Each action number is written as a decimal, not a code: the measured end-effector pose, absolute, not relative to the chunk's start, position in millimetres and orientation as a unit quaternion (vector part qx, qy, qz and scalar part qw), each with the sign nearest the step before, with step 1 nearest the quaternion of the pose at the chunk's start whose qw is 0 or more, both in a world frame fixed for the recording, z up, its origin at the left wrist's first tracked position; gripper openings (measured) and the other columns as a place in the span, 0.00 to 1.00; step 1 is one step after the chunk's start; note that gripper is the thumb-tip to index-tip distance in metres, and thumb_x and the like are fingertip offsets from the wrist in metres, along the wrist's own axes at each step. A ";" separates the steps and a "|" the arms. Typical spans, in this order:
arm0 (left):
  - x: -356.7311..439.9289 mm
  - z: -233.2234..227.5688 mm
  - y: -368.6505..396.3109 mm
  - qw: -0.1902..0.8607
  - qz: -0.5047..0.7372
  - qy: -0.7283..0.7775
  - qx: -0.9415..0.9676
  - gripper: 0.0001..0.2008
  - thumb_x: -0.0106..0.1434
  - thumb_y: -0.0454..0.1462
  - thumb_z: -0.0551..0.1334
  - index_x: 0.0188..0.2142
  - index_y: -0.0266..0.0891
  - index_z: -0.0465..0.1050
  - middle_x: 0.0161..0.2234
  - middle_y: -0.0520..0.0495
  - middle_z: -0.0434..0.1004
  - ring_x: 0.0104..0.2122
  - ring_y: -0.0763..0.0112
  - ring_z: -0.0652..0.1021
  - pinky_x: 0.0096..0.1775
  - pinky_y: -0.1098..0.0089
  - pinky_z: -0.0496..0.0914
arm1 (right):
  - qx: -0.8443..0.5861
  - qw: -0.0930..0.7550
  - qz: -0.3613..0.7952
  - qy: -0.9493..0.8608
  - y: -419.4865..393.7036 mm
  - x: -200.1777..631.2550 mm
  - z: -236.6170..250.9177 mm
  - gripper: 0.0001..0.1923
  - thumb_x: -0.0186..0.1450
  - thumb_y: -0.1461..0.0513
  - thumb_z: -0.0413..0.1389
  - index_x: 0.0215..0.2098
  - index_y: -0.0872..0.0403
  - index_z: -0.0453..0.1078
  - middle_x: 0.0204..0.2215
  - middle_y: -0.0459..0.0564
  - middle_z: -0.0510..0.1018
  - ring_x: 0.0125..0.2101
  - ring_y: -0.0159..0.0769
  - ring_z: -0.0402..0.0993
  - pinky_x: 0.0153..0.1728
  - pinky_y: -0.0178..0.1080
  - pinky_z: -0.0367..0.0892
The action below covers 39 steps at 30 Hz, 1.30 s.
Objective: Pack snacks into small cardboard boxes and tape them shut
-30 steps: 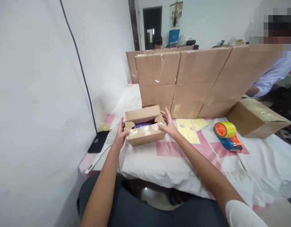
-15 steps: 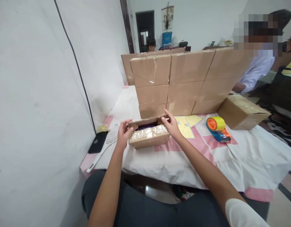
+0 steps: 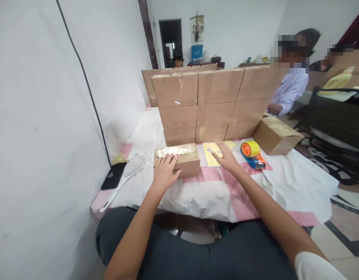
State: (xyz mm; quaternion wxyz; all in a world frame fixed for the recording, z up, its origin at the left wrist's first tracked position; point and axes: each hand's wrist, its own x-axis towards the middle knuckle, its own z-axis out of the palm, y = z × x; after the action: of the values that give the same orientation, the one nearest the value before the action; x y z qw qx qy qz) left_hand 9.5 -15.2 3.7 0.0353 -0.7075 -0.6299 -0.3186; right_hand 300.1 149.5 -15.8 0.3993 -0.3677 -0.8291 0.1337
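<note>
A small cardboard box (image 3: pixel 189 165) sits on the cloth before me, its top flap down and shiny clear tape along its far upper part. My left hand (image 3: pixel 167 171) rests on the box's left side with fingers spread over the top. My right hand (image 3: pixel 226 157) is off the box, fingers apart and holding nothing, over a yellow patterned patch (image 3: pixel 209 154) on the cloth. Right of that hand lies a blue and orange tape dispenser (image 3: pixel 253 155) with a yellow roll.
Stacked cardboard boxes (image 3: pixel 216 103) form a wall behind, with another box (image 3: pixel 277 136) at right. A white perforated ladle (image 3: pixel 133 167) and a black phone (image 3: pixel 113 176) lie left by the wall. A person in a light shirt (image 3: pixel 293 89) sits beyond; others are farther back.
The box's raised flap has been folded down. My left hand has moved onto the top, and my right hand has let go and shifted right. The view has turned slightly right.
</note>
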 end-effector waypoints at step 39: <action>124.5 -7.9 -35.5 -0.163 -0.367 -0.540 -0.740 0.27 0.63 0.46 0.68 0.60 0.46 0.71 0.58 0.41 0.77 0.57 0.49 0.76 0.59 0.52 0.68 | -0.320 0.484 0.653 -0.486 84.8 313.8 -14.4 0.24 0.49 0.49 0.75 0.38 0.52 0.78 0.36 0.50 0.86 0.37 0.43 0.84 0.42 0.45 0.80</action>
State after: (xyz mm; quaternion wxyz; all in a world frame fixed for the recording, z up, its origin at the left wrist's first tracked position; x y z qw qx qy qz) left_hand 124.5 -35.5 -7.9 -0.1627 -0.7401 -0.5399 -0.3665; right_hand 313.8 84.8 -14.4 0.4839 -0.3196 -0.4865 0.6535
